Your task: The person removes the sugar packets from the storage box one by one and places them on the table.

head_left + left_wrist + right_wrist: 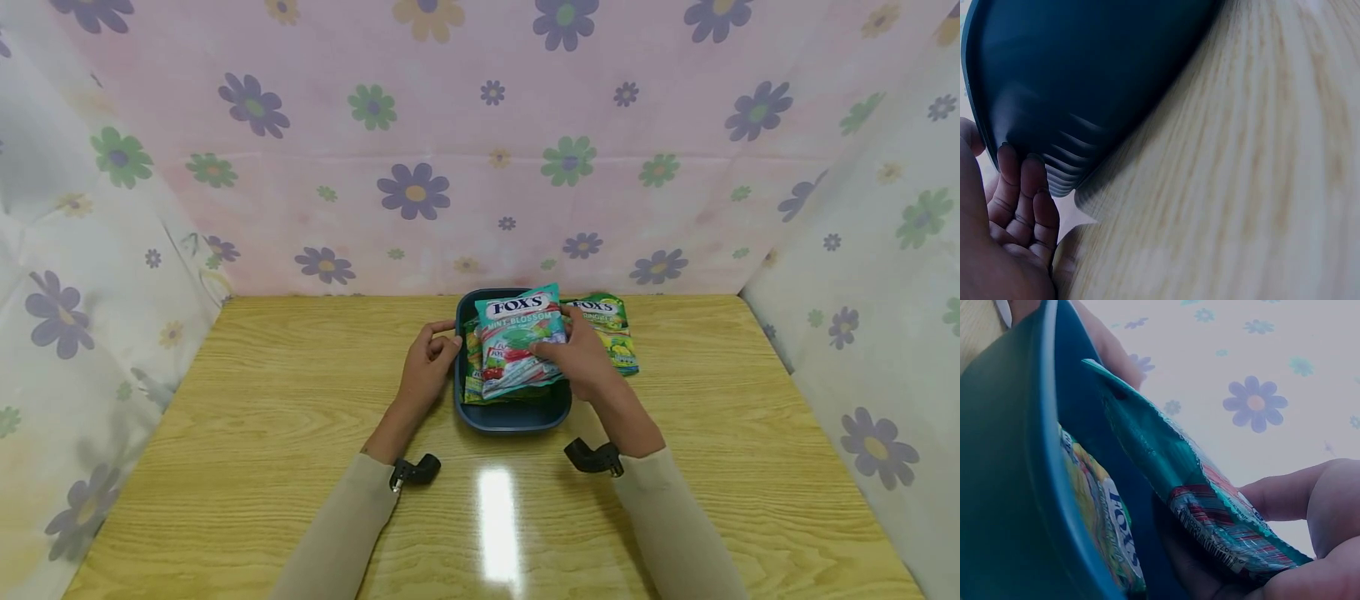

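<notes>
Broadly, a creased, flower-printed cloth (465, 108) backs a glossy, wood-grained table (285, 417). On it stands a round-cornered, dark-blue plastic tub (513, 430). A crinkled teal bag (510, 333) with toothed edges tilts over the tub's mouth; a shiny green packet (621, 333) lies just beside the tub, and a yellow-green packet (1094, 506) sits inside. The right hand (588, 362) pinches the teal bag, thumb in front, fingers behind; the left hand (429, 364) rests loosely bent fingers against the tub's ridged outer wall.
</notes>
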`<state>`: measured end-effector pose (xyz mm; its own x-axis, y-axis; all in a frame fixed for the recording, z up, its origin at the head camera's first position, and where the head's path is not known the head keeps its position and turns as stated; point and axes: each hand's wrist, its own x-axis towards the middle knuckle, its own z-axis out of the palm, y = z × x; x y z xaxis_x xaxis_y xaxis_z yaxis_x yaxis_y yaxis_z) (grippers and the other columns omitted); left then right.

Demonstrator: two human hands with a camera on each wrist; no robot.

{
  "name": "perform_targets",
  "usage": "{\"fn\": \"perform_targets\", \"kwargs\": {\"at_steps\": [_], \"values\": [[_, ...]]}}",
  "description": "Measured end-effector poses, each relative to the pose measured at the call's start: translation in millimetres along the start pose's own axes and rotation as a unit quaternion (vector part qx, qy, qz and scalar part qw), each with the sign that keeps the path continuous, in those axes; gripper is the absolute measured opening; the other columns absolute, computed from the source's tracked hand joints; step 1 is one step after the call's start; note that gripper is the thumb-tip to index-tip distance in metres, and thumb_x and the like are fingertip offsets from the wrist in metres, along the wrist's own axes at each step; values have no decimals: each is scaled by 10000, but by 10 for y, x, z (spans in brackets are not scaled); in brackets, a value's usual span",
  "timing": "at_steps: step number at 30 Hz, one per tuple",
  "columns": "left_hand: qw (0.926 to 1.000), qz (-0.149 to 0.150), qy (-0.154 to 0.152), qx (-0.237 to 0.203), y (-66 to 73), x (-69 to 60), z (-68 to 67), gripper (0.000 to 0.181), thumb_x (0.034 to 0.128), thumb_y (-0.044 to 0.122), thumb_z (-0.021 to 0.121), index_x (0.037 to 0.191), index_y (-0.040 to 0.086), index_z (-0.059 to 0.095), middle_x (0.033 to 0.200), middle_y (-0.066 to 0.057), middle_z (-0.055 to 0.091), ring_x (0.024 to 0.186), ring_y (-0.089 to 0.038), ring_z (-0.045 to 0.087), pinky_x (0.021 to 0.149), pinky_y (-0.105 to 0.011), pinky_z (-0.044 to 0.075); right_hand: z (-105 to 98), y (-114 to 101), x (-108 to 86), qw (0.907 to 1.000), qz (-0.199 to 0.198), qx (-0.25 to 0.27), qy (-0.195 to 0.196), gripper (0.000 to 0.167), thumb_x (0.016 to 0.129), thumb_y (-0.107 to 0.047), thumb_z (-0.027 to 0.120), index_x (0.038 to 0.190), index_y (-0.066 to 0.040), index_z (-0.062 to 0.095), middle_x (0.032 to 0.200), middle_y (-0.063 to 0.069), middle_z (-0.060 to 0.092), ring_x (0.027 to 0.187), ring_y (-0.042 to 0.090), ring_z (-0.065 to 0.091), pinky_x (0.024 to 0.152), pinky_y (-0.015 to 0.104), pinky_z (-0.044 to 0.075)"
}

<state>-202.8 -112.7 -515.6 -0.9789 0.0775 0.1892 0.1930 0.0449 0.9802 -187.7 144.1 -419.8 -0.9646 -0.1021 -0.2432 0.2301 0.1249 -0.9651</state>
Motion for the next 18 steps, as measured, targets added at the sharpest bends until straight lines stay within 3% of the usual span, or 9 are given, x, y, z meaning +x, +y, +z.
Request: {"fn": "perform_targets", "kwargs": {"at_steps": [7,18], "values": [[9999,99,63,10,-13,-9,5,366,1101,177,597,1440,40,576,884,-334,651,713,-114,563,750,-249,427,-89,-10,2,9998,-119,104,-78,840,1013,14,661,1669,-58,141,1516,269,462,1195,349,641,875,317,596],[9999,60,64,74,2,-12,1,362,1100,190,604,1436,60,581,889,-334,660,715,-116,556,748,-253,425,-239,-24,8,9997,-186,139,-103,858,1025,20,634,1688,-57,96,1523,297,448,1089,270,669,815,283,601]]}}
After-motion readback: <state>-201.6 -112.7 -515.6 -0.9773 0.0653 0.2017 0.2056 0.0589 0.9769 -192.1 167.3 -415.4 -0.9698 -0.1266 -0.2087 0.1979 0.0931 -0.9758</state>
